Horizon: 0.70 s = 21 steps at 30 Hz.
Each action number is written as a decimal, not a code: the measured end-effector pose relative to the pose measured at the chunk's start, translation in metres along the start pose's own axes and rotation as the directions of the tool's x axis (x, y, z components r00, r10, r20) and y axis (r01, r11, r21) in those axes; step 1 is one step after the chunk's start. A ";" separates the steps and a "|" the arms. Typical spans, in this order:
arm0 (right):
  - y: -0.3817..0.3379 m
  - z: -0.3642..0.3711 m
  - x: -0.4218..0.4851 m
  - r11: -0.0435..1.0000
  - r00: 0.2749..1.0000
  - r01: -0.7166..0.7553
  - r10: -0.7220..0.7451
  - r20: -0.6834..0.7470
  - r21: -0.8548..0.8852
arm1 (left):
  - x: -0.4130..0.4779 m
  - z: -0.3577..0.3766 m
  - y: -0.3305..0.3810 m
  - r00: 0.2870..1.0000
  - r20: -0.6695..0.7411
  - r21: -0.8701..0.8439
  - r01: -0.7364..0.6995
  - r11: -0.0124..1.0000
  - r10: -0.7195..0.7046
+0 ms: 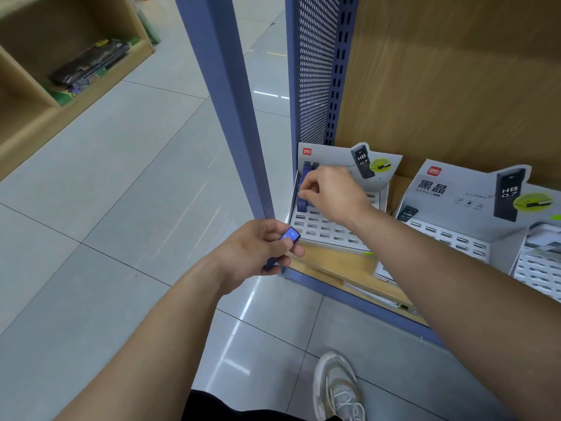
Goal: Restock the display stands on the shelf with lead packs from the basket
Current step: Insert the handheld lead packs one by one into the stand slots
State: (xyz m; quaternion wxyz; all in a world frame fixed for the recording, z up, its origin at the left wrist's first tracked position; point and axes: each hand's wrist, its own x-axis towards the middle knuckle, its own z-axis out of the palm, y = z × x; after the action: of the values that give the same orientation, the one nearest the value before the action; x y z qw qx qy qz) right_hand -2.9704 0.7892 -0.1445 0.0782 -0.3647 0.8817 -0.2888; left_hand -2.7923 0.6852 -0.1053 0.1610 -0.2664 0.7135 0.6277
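Note:
My left hand (261,247) grips blue lead packs (288,237) just in front of the shelf's left corner. My right hand (331,192) reaches over the left display stand (328,229), a grey slotted cardboard tray, and pinches a blue lead pack (303,192) at its back-left corner. Several blue packs (305,174) stand in the slots there. A second display stand (455,214) sits to the right with open slots. The basket is out of view.
A blue metal upright (230,104) stands just left of the stands, with a perforated side panel (315,71) behind. The wooden shelf board (343,265) has a blue front edge. A wooden cabinet (60,86) with dark packs stands far left. My shoe (337,387) is on the tiled floor.

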 end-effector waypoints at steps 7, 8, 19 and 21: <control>0.003 -0.002 -0.011 0.982 0.991 -0.094 0.108 -0.076 0.166 | 0.004 0.004 0.001 1.000 -0.015 -0.105 0.008 0.994 -0.010; 0.002 -0.010 -0.018 0.969 0.988 -0.095 0.120 -0.097 0.226 | 0.005 0.007 0.002 1.000 -0.013 -0.149 -0.002 0.989 0.000; 0.009 -0.111 -0.142 0.719 0.977 -0.180 0.209 0.038 0.671 | -0.003 0.080 0.055 0.977 0.127 -0.183 -0.147 0.972 0.171; 0.020 -0.124 -0.154 0.678 0.964 -0.192 0.265 0.008 0.710 | -0.005 0.100 0.066 0.969 0.163 -0.168 -0.158 0.973 0.186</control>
State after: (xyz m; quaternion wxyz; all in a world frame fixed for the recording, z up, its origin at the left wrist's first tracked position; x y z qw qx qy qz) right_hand -2.9144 0.9620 -0.0650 0.2047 -0.1798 0.7456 -0.6082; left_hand -2.8371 0.7884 -0.0654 0.1479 -0.1577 0.6664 0.7136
